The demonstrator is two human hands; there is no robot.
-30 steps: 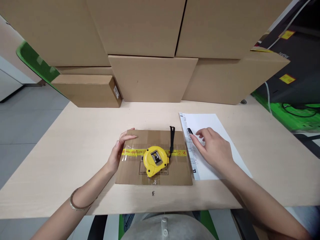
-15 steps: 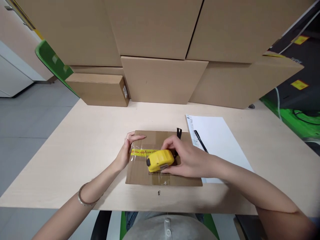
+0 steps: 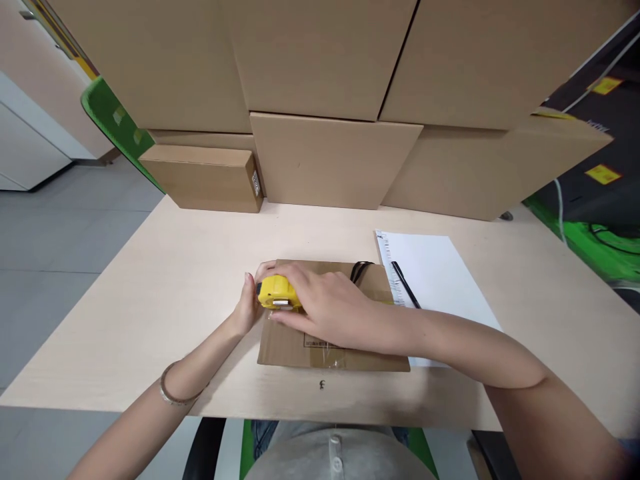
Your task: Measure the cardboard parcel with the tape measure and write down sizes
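Yellow tape measure (image 3: 274, 293), centre frame, sits at the left edge of a flat taped cardboard parcel (image 3: 320, 350) on the table (image 3: 165, 287), the right hand (image 3: 320, 310) closed over it. The left hand (image 3: 247, 310) lies against that edge, touching the case; whether it pinches anything is hidden. The black strap (image 3: 361, 269) trails right. So near the edge, the case could tip off, or the light parcel skid.

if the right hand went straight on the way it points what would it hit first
Likely the left hand, at the flat box's left edge, just beyond the tape measure the right hand holds.
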